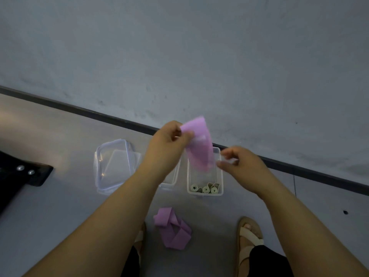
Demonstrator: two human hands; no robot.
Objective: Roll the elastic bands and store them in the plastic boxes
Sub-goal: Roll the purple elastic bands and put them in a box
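Observation:
My left hand (169, 144) pinches the top of a flat pink elastic band (199, 144), which hangs down over the right clear plastic box (219, 176). My right hand (237, 162) hovers just right of the band's lower end, fingers curled and holding nothing I can see. Several rolled beige bands (205, 189) lie at the near end of that box. A second clear box (171, 180) stands to its left, mostly hidden by my left forearm. More pink bands (172, 228) lie in a loose heap on the floor between my feet.
Two clear lids (111, 166) lie stacked left of the boxes. A grey wall with a dark skirting (299, 166) runs just behind them. A black object with metal studs (26, 172) sits at the far left. My sandalled feet (249, 240) are near the heap.

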